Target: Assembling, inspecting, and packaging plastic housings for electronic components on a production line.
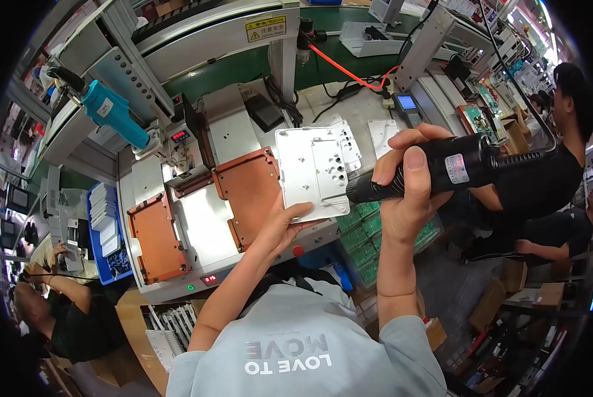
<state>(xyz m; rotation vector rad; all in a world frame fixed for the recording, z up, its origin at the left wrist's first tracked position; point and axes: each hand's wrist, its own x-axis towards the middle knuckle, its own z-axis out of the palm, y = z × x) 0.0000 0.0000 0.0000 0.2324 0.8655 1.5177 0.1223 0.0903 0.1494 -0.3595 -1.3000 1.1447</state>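
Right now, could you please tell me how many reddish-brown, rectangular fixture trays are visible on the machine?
2: the left tray lies at the machine's left end; the right tray is partly covered by the left hand. Others could be hidden.

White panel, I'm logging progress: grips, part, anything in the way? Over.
Left grip on white panel, near edge. Right grip around black powered screwdriver. Bit over white panel, contact unclear. No obstruction seen between them.
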